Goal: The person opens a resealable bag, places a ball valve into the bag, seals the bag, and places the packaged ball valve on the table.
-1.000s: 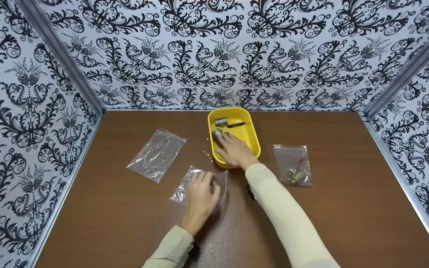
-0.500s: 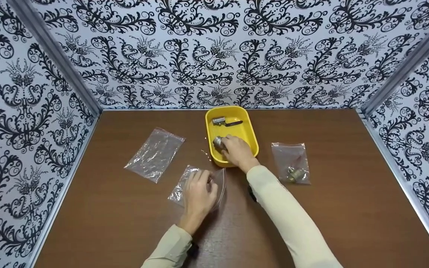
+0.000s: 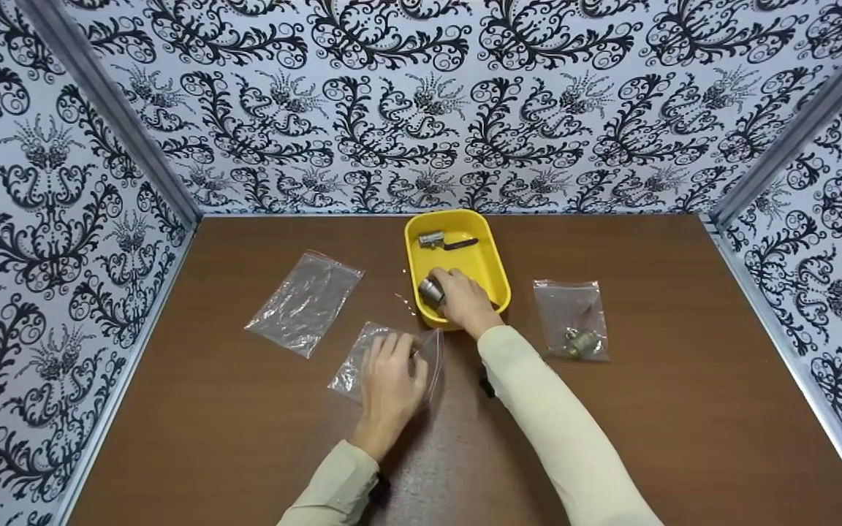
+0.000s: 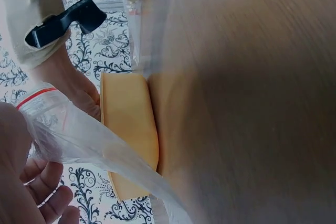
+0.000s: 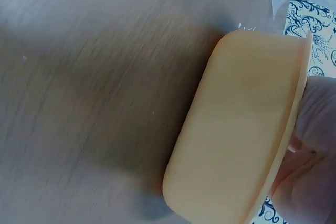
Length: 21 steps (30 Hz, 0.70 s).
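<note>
Your right hand [image 3: 465,298] is gripping a metal fitting [image 3: 432,291] at the near end of the yellow tub [image 3: 476,266], though its height there is hard to judge. A dark-handled valve [image 3: 432,240] is lying at the far end. Your left hand [image 3: 390,376] is pinching a clear bag [image 3: 352,371]. A flat bag [image 3: 305,303] is lying further left, a bag of parts [image 3: 558,313] to the right.

Right grip [image 3: 465,300]: I am curling my fingers round the metal fitting [image 3: 431,291] instead of laying them out straighter over it.
Metal fitting: it is shifting with my fingers toward the near end of the yellow tray [image 3: 481,263]; whether it is lifting, I cannot tell.
</note>
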{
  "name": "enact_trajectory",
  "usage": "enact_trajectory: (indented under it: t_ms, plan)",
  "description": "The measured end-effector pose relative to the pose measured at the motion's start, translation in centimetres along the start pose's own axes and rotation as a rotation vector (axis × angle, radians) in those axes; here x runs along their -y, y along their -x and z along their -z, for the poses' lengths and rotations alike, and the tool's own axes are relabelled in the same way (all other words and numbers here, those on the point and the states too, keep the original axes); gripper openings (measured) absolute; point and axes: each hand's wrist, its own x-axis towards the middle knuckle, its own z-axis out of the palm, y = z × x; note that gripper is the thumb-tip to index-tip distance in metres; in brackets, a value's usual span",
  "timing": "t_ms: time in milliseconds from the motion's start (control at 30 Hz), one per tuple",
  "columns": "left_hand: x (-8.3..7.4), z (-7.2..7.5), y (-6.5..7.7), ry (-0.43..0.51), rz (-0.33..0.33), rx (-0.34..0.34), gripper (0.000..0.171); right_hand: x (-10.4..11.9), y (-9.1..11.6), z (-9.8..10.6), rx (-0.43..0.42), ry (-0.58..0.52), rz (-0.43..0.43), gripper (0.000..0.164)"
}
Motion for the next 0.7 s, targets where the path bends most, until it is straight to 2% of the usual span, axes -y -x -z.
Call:
enact_trajectory:
  t_ms: [133, 300, 433, 700]
  plan:
    - [-0.1, 0.1, 0.0, -0.020, -0.018, -0.011, 0.015, -0.4, 0.0, 0.1, 0.007, -0.073, -0.009, 0.057]
    - [-0.1, 0.1, 0.2, -0.023, -0.022, -0.010, 0.016, -1.1, 0.3, -0.2, -0.065, -0.136, 0.042, 0.048]
    - [0.1, 0.0, 0.2, -0.020, -0.018, -0.005, 0.014, -1.3, 0.6, -0.2, -0.091, -0.158, 0.058, 0.044]
    - [0.4, 0.0, 0.2, 0.000, -0.007, -0.017, 0.012, -1.2, 1.6, 0.2, -0.196, -0.153, 0.175, 0.045]
